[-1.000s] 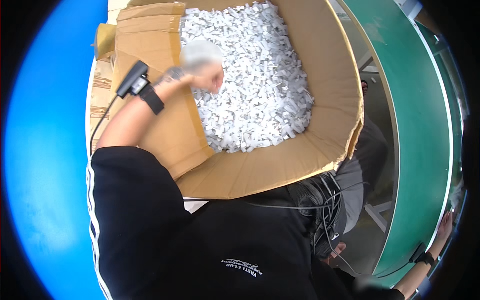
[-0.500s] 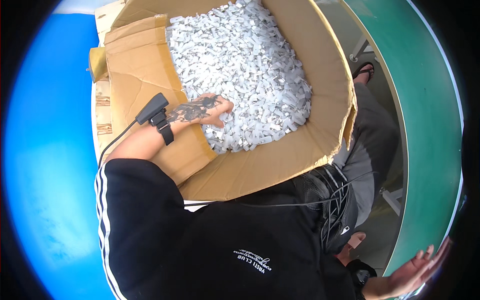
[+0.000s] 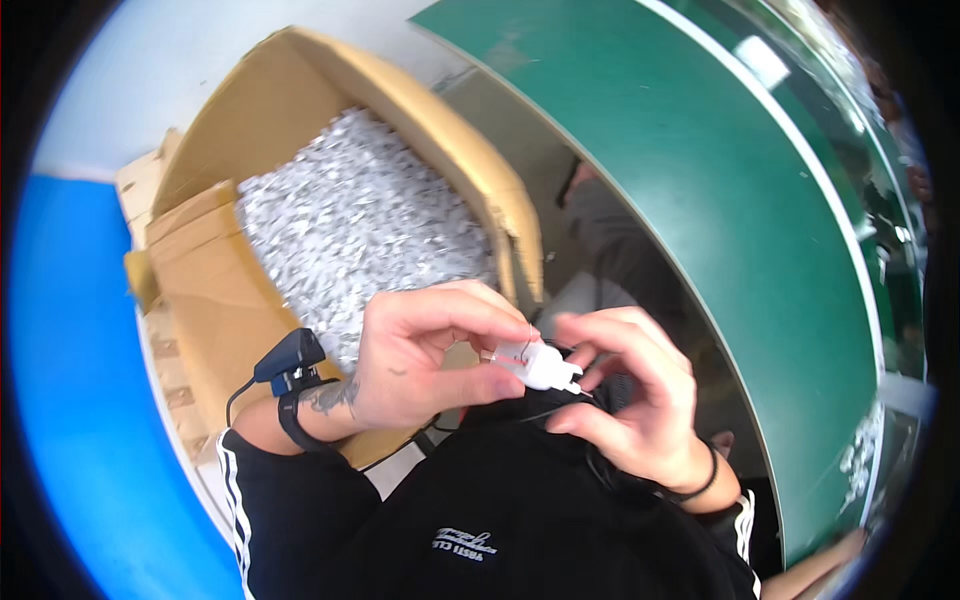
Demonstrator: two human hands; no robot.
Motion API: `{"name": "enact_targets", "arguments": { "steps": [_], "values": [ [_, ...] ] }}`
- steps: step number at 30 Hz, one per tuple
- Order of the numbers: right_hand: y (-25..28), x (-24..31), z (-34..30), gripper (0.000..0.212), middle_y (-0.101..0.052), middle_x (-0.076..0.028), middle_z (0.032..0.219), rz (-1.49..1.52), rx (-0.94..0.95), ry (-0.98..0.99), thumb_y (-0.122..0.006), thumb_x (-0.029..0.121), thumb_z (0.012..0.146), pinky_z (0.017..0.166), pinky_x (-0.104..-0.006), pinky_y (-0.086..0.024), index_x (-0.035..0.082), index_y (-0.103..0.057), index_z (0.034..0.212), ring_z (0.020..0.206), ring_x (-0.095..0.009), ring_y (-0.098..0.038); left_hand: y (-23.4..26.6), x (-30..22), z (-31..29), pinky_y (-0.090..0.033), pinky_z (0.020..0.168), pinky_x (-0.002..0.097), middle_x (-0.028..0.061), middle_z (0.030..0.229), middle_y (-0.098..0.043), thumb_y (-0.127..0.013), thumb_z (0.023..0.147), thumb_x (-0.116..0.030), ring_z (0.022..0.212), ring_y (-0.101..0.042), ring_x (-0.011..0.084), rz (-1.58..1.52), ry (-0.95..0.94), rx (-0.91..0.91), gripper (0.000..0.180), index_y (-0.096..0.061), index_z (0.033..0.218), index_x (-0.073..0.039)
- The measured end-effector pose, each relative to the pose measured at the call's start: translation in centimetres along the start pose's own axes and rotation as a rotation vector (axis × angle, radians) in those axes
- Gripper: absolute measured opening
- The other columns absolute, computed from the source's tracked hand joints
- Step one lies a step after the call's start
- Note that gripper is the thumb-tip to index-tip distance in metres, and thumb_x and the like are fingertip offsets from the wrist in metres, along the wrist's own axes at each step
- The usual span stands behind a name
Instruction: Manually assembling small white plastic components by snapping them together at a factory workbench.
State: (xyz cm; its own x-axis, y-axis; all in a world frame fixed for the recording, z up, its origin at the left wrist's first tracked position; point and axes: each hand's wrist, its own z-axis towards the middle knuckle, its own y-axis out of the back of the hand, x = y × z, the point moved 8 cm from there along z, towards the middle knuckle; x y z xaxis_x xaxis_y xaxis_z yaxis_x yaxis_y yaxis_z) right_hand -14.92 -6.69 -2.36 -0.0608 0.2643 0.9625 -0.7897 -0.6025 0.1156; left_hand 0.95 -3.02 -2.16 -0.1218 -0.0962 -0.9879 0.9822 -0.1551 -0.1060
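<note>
My left hand [image 3: 430, 345] pinches a small white plastic piece [image 3: 540, 367] between thumb and fingers, in front of my chest. The piece has a translucent flat end at the left and short prongs at the right. My right hand [image 3: 635, 390] is curled loosely around the pronged end, its thumb and fingers apart. I cannot see it gripping anything. Behind my left hand stands an open cardboard box [image 3: 510, 225], heaped with many small white and clear plastic pieces [image 3: 370, 215].
To the right, a long green table [image 3: 700, 190] curves past me. On its far side lie a white item [image 3: 762, 62] and a pile of clear pieces [image 3: 860, 455]. Another person's forearm [image 3: 820, 568] shows at the lower right. A blue surface [image 3: 90, 400] lies at the left.
My left hand has come out of the box and now holds a white plastic piece near my chest. My right hand has moved in beside it. The view has turned toward the green table.
</note>
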Motion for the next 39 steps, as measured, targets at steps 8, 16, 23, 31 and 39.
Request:
{"name": "enact_targets", "arguments": {
  "steps": [8, 16, 23, 31, 39],
  "values": [
    [3.5, 1.1, -3.4, 0.022, -0.066, -0.014, 0.083, -0.135, -0.328, 0.227, -0.070, -0.011, 0.069, 0.054, -0.0235, -0.048, -0.004, -0.068, 0.090, 0.064, -0.016, -0.061, -5.3, 1.4, 2.4, -0.048, 0.083, 0.0298, 0.0121, 0.105, -0.057, -0.076, 0.070, 0.010, 0.092, -0.058, 0.0164, -0.183, 0.166, 0.111, 0.036, -0.066, 0.104, 0.002],
    [3.9, 0.0, -4.4, 0.022, -0.066, -0.014, 0.083, -0.178, -0.361, 0.216, -0.068, -0.012, 0.069, 0.054, -0.0241, -0.047, -0.004, -0.068, 0.089, 0.063, -0.016, -0.060, -5.4, 2.5, 3.4, -0.047, 0.081, 0.0277, 0.0117, 0.099, -0.058, -0.075, 0.070, 0.010, 0.091, -0.058, 0.0173, -0.097, 0.005, 0.211, 0.029, -0.069, 0.097, -0.001],
    [4.1, -1.1, -5.2, 0.017, -0.065, -0.014, 0.082, -0.146, -0.406, 0.175, -0.069, -0.008, 0.072, 0.056, -0.0243, -0.047, -0.003, -0.067, 0.088, 0.064, -0.017, -0.060, -5.2, 1.2, 3.1, -0.049, 0.072, 0.0288, 0.0125, 0.094, -0.065, -0.082, 0.066, 0.002, 0.082, -0.063, 0.0191, 0.097, -0.204, 0.074, 0.031, -0.070, 0.094, 0.000],
    [3.5, -3.2, -6.1, 0.012, -0.060, -0.013, 0.083, 0.188, -0.429, 0.139, -0.068, 0.002, 0.082, 0.054, -0.0241, -0.043, -0.001, -0.058, 0.088, 0.061, -0.014, -0.055, -6.3, 0.7, 2.9, -0.051, 0.063, 0.0264, 0.0078, 0.089, -0.066, -0.081, 0.065, 0.001, 0.077, -0.065, 0.0186, 0.190, -0.265, 0.071, 0.033, -0.071, 0.096, -0.001],
    [3.1, -3.8, -6.6, 0.020, -0.054, -0.012, 0.085, 0.359, -0.423, 0.002, -0.066, 0.011, 0.087, 0.057, -0.0248, -0.042, 0.001, -0.050, 0.094, 0.064, -0.013, -0.050, -7.0, 1.2, 2.5, -0.052, 0.062, 0.0259, 0.0083, 0.090, -0.066, -0.081, 0.067, 0.001, 0.075, -0.065, 0.0185, 0.191, -0.328, 0.047, 0.036, -0.069, 0.100, -0.001]
  ]
}}
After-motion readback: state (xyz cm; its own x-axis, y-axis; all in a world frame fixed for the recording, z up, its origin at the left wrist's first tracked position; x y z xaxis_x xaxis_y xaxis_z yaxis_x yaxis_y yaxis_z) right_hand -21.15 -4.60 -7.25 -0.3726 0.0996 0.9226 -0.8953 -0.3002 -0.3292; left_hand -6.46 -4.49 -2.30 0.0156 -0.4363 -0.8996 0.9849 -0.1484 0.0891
